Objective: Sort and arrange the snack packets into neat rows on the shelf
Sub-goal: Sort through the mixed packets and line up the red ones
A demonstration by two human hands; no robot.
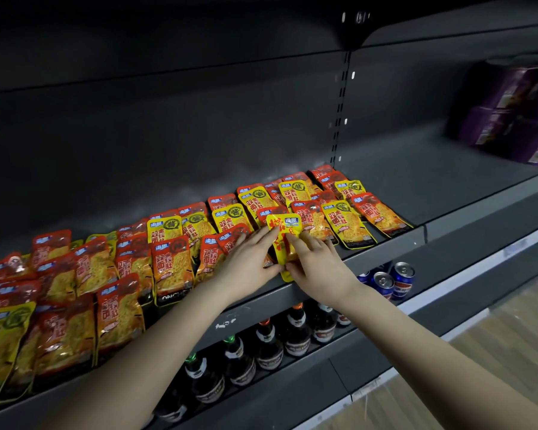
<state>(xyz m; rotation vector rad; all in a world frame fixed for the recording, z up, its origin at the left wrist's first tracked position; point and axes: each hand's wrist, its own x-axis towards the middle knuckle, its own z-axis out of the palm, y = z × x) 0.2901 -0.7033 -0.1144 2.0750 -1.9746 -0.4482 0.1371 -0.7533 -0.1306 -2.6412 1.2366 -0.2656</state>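
Red and yellow snack packets [171,268] lie flat in overlapping, uneven rows along the dark shelf [432,181], from its far left end to just past the middle. They are thickly piled at the left and more loosely fanned toward the right. Near the middle, at the shelf's front edge, the left hand [249,262] holds the left side of a small yellow packet [284,231], with its fingers [263,235] laid over the top and the thumb under the lower edge. The right hand [317,265] pinches the same packet from the right between forefinger and thumb. The packet rests partly on the neighbouring packets, its lower corner over the shelf lip. On the shelf below stand dark bottles [267,342], then blue cans [401,277]. Purple boxes [510,113] are stacked at the far right.
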